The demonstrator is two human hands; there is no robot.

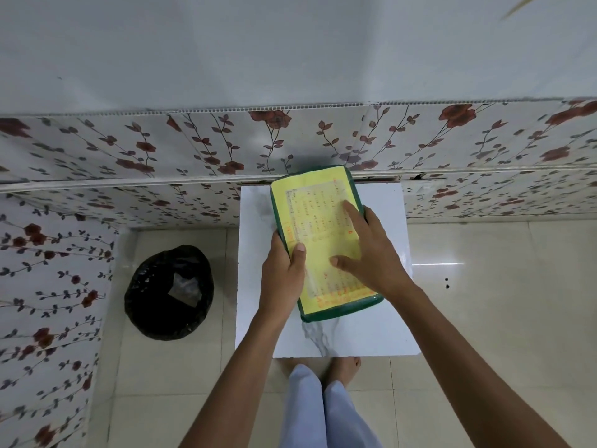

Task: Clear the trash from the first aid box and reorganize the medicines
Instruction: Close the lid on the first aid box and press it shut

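Green-rimmed and faced with a yellow printed label, the first aid box (318, 237) lies closed on a small white table (381, 318), its far end at the flowered wall (193, 143) behind the table. A person's left hand (284, 273) clasps the box's left edge, thumb on the lid; the right hand (368, 253) rests flat and spread across the label. Left of the table, on the floor, stands a black-lined bin (169, 292) (some paper already inside). Opened carelessly, the lid could tip the box and spill medicines off the table's narrow top.
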